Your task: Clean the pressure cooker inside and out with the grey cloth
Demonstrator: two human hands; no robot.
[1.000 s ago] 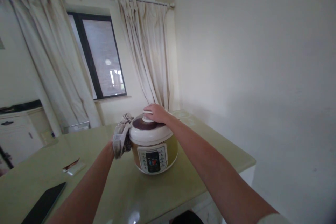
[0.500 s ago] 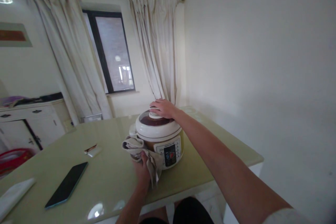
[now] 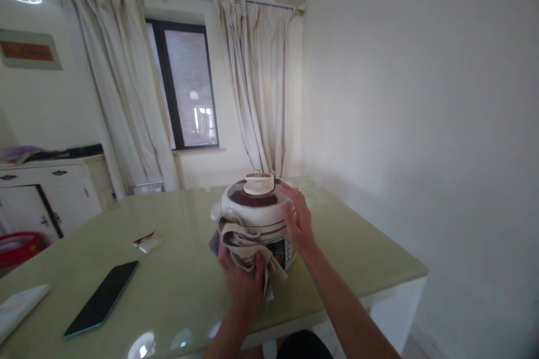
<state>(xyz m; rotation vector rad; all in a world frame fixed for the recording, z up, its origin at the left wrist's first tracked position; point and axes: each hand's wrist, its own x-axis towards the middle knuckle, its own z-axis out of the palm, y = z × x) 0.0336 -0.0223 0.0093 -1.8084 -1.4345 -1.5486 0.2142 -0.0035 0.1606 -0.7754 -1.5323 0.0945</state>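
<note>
A white and olive electric cooker [image 3: 259, 210] with a dark lid and a white knob stands on the pale green table [image 3: 177, 280]. My left hand [image 3: 242, 280] grips a crumpled grey-beige cloth [image 3: 246, 247] and presses it against the cooker's front. My right hand [image 3: 297, 221] lies against the cooker's right side with its fingers stretched out, holding nothing.
A dark phone [image 3: 101, 298] lies on the table at the left, with a small white object [image 3: 145, 241] behind it and a white sheet [image 3: 19, 308] at the far left edge. A white cabinet [image 3: 50, 193], curtains and a window stand behind. A bare wall runs along the right.
My right hand has left the lid knob and dropped to the cooker's right side. My left hand has carried the cloth from the cooker's left side round to its front.
</note>
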